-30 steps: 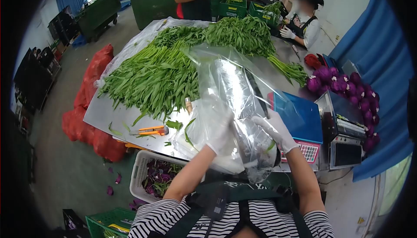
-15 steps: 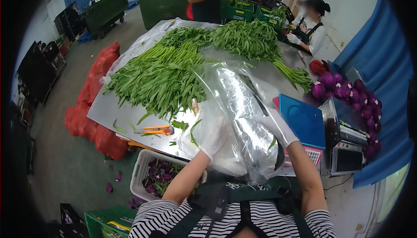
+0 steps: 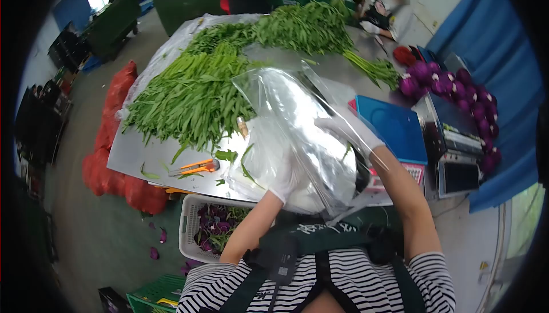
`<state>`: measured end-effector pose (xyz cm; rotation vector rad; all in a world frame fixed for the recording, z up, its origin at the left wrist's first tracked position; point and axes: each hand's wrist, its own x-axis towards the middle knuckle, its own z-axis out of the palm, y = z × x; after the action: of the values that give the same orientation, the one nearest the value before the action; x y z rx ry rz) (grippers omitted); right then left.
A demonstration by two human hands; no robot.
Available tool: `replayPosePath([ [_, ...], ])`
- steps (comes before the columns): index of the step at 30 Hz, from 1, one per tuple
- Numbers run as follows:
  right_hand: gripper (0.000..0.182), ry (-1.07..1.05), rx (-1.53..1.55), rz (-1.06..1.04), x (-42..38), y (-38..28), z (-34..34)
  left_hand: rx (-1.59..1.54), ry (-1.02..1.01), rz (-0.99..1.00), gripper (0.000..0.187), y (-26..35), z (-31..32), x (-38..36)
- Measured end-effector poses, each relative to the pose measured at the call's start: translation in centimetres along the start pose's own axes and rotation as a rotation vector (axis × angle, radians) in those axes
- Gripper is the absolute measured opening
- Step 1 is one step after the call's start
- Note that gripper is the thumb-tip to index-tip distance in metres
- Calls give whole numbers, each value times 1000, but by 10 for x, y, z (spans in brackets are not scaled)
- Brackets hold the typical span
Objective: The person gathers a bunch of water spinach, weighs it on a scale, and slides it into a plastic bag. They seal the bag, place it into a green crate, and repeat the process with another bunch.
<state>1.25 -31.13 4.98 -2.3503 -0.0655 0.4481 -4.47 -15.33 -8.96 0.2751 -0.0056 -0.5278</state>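
A large clear plastic bag [image 3: 320,167] lies at the near edge of the counter [image 3: 128,150], right in front of the person, its far end reaching toward the middle. The left hand [image 3: 286,178], gloved in white, is at the bag's near left side; film and glare blur its fingers, so I cannot tell whether they pinch anything. The right hand [image 3: 350,129], also gloved, reaches in from the right against the bag, its fingers stretched out close together; whether they grip film, or lie inside the bag, cannot be made out.

The step in hand looks to be handling the bag between both hands. By my judgement, the next move calls for a light hold on one layer, since thin film tends to slip and cling.

Just left of the bag are a small tube [image 3: 243,126], loose leaves and an orange cutter [image 3: 197,167]. Beyond, on the far left, spreads a big heap of leafy greens [image 3: 189,96], with a smaller bunch [image 3: 374,70] farther right. A blue-topped scale [image 3: 394,127] stands right of the right hand, purple vegetables [image 3: 423,76] past it. Below the near left edge sits a white basket [image 3: 189,227] of trimmings.
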Motion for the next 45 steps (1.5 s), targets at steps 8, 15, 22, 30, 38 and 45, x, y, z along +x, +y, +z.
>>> replayPosePath([
  [8, 51, 90, 277, -431, -19, 7, -36, 61, -27, 31, 59, 22, 71, 3],
  [15, 47, 307, -372, -427, -55, -18, -61, 99, 144, -15, 58, 9, 102, 17],
  [22, 27, 357, -431, -810, -129, -42, -79, 302, -94, 197, 64, 22, 115, 25],
  [30, 23, 503, -1036, -867, -123, -44, -90, 459, -217, 283, 69, 28, 73, 48],
  [38, 7, 574, -838, -1018, -52, -66, -131, 377, -110, -16, 85, 69, 42, 54],
  [45, 15, 676, -322, -942, 10, -116, -168, 1679, 234, 918, 105, 133, 41, 79],
])
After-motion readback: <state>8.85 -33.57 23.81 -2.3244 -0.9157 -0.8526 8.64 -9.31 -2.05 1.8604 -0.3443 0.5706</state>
